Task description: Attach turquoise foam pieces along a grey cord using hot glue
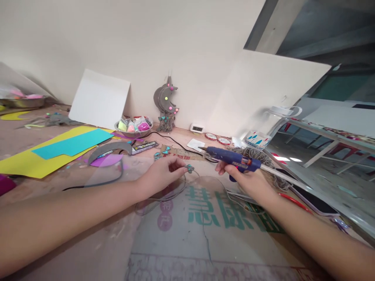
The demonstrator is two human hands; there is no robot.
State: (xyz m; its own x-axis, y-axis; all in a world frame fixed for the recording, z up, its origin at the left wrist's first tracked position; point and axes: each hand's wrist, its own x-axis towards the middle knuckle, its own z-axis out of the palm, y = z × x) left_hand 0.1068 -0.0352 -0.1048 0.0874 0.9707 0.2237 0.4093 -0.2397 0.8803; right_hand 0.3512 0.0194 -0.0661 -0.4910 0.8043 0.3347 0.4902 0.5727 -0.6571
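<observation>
Printed sheet [172,244]; corded trinket [190,168] pinched in left hand [162,173], glue gun [227,156] in right hand [250,181].

Near the middle stands a small white clock [197,128]. At the upper left, a white board [100,98] leans on the wall [202,47]. At the right edge are red stools [341,153].

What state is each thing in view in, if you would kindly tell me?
Left hand, pinching the small teal piece
Right hand, closed on the glue gun
Glue gun, held up, nozzle clear of the teal piece
White board, leaning
Moon ornament, upright
Bowl, holding coloured packets
Blue sheet, flat on the yellow sheet
</observation>
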